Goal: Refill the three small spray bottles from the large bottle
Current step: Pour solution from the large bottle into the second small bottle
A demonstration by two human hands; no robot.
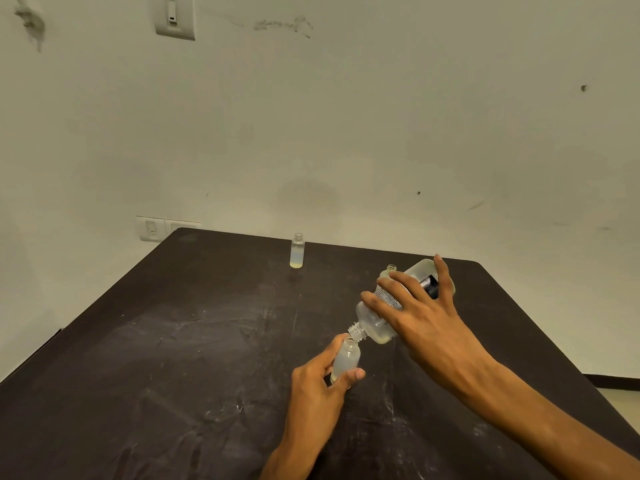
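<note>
The table (pixel 173 358) in front of me is dark and matte, its top scuffed with pale scratches and chalky smears, and it stands against a plain off-white wall (pixel 346 133) with a few marks. My right hand (pixel 426 320) lies over the big bottle (pixel 384 317), fingers spread wide and curved across its clear plastic side, clamped on it from above. The big bottle is tipped steeply, its threaded, capless neck pointing down and toward me, a little pale yellowish liquid pooled at the low shoulder; a dark label shows between my fingers. My left hand (pixel 318 379) grips a small bottle (pixel 344 362), thumb on the right side and fingers wrapped round the left, holding it above the table and leaning slightly to the right. It is a frosted, round-shouldered cylinder, open at the top, and its mouth sits right under the big bottle's neck, touching or nearly so. It looks cloudy inside, but I cannot tell how full it is. A second small bottle (pixel 297 251) stands upright and uncapped near the far edge, clear, with a thin yellowish layer at the bottom. Just behind the big bottle, the neck of a third small bottle (pixel 390 269) pokes out, the rest hidden.
</note>
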